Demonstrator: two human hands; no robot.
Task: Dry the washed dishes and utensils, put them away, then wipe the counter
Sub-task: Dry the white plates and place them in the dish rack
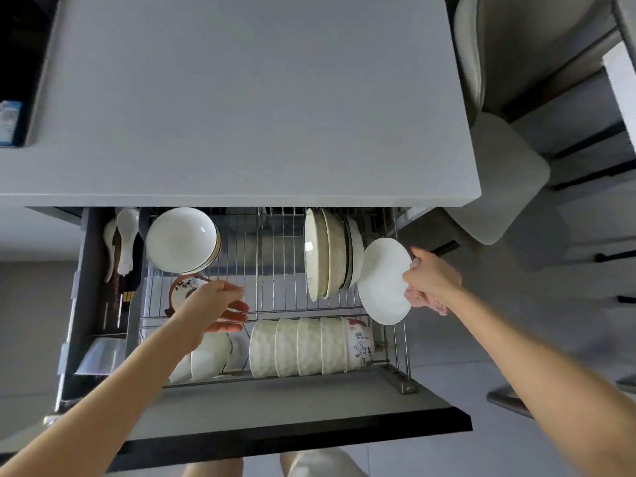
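A pulled-out drawer holds a wire dish rack (275, 304) below the grey counter (247, 108). My right hand (430, 280) grips a white plate (383, 282) by its right edge, together with a pink cloth (425, 301), at the rack's right end beside several upright plates (332, 253). My left hand (216, 304) hovers over the rack's left part with fingers relaxed, holding nothing, just above a small patterned dish (186, 287).
White bowls (182, 239) stand at the rack's back left. A row of stacked bowls (299, 346) lies along the front, more bowls (206, 359) at front left. Spoons and chopsticks (122, 246) fill the left compartment. A chair (499, 187) stands to the right.
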